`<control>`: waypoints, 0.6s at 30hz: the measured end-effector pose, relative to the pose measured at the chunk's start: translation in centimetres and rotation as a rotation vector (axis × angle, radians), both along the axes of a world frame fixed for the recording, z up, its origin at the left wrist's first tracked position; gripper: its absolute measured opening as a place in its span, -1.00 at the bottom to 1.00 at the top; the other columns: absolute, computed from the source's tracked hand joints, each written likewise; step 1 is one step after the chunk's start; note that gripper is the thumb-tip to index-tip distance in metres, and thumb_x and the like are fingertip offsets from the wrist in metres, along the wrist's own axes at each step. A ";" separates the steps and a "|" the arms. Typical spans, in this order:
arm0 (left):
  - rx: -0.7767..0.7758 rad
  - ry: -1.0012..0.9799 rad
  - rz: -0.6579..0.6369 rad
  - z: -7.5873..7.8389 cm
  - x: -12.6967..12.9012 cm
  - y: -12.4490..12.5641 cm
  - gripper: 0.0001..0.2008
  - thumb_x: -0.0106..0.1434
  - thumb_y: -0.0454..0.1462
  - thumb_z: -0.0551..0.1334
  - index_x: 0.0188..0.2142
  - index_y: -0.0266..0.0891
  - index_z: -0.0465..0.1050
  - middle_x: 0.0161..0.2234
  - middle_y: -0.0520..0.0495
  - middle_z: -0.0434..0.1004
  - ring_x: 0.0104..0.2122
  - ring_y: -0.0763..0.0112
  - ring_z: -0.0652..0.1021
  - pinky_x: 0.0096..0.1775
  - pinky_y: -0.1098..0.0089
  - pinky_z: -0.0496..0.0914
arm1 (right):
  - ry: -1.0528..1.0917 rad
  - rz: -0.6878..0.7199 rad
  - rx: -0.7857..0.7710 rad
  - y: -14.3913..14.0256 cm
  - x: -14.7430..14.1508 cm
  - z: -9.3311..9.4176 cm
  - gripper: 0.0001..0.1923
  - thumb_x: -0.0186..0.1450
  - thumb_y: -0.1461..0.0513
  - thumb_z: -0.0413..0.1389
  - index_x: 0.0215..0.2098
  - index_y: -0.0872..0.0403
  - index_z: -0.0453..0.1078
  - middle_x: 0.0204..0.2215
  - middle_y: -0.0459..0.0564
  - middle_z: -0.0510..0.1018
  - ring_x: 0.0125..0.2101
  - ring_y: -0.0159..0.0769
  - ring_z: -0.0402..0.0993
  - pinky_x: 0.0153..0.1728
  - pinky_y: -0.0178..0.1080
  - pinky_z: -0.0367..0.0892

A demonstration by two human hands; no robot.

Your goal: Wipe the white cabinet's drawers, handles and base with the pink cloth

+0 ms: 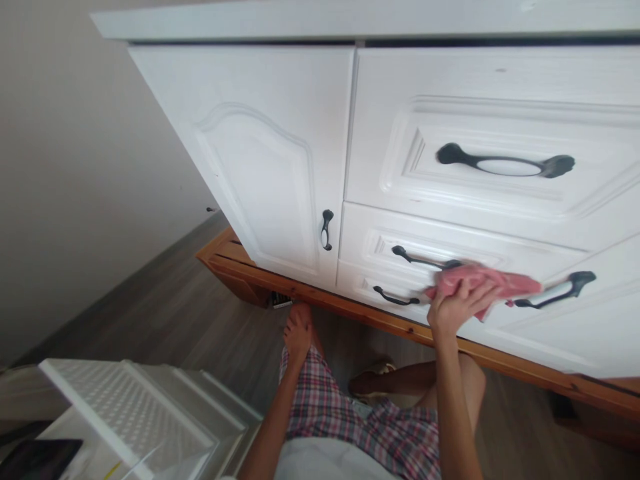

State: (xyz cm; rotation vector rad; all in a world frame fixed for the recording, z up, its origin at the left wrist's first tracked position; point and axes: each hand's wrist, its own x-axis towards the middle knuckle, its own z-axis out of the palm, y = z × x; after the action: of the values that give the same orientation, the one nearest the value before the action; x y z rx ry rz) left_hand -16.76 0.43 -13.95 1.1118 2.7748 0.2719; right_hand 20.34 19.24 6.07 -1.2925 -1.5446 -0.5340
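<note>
My right hand (457,308) presses a pink cloth (487,283) against the front of a lower white drawer (380,240), between two black handles (417,258) (555,291). The cloth partly covers the end of one handle. My left hand (299,331) rests on my knee over plaid shorts (345,413), holding nothing, close to the cabinet's wooden base (350,310). A white cabinet door (260,167) with a small black handle (327,230) stands shut to the left of the drawers.
A large top drawer with a long black handle (505,163) is above. A white slatted plastic crate (135,413) and a dark flat device (37,459) sit at the lower left. A pale wall (75,167) is to the left, and grey wood flooring (190,327) lies below.
</note>
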 end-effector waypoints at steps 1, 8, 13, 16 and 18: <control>0.023 -0.011 0.002 0.1 0.0 0.0 -0.38 0.52 -0.09 0.07 0.46 -0.35 0.25 0.30 -0.58 0.35 0.08 -0.27 0.57 0.06 -0.15 0.49 | 0.076 -0.013 0.036 0.0 0.3 0.6 -0.28 0.54 0.02 -0.04 0.57 0.10 0.01 0.57 0.47 -0.21 0.55 0.51 -0.34 0.38 0.58 -0.18; 0.358 -0.110 -0.172 2.3 1.1 1.2 -0.50 0.45 -0.38 0.03 0.34 -0.45 0.34 0.31 -0.55 0.35 0.32 -0.22 0.42 0.31 -0.26 0.33 | 0.293 0.040 0.120 0.6 -1.7 7.5 -0.06 0.51 -0.19 -0.03 0.63 0.14 -0.15 0.60 0.43 -0.30 0.54 0.62 -0.47 0.40 0.55 -0.44; 0.602 -0.282 -0.591 6.1 5.9 2.8 -0.54 0.48 -0.45 0.01 0.25 -0.14 0.44 0.30 -0.19 0.40 0.26 0.30 0.52 0.31 0.22 0.43 | 0.155 0.089 0.121 0.8 -5.4 13.6 -0.12 0.53 -0.15 -0.08 0.59 0.22 -0.04 0.59 0.44 -0.27 0.56 0.51 -0.51 0.40 0.55 -0.40; 0.677 -0.355 -0.756 8.6 10.7 4.0 -0.52 0.51 -0.43 0.01 0.31 -0.09 0.40 0.35 -0.18 0.35 0.26 0.32 0.53 0.28 0.25 0.46 | 0.082 0.111 0.102 0.0 -9.1 15.7 -0.27 0.47 0.06 -0.01 0.51 0.23 0.06 0.56 0.47 -0.14 0.58 0.37 -0.41 0.42 0.52 -0.24; 0.700 -0.389 -0.828 10.0 13.7 4.9 -0.47 0.52 -0.42 0.02 0.39 -0.07 0.33 0.41 -0.20 0.30 0.28 0.27 0.51 0.29 0.21 0.47 | 0.065 0.135 0.111 -0.8 -12.2 16.1 -0.35 0.38 0.17 0.04 0.40 0.18 0.16 0.52 0.44 0.01 0.57 0.29 -0.26 0.38 0.50 -0.07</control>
State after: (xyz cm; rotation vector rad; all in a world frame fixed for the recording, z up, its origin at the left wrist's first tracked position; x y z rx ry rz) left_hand -3.07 5.28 -3.95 1.9558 1.6923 1.2166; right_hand 8.15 18.47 22.12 -1.1030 -1.5146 -0.4802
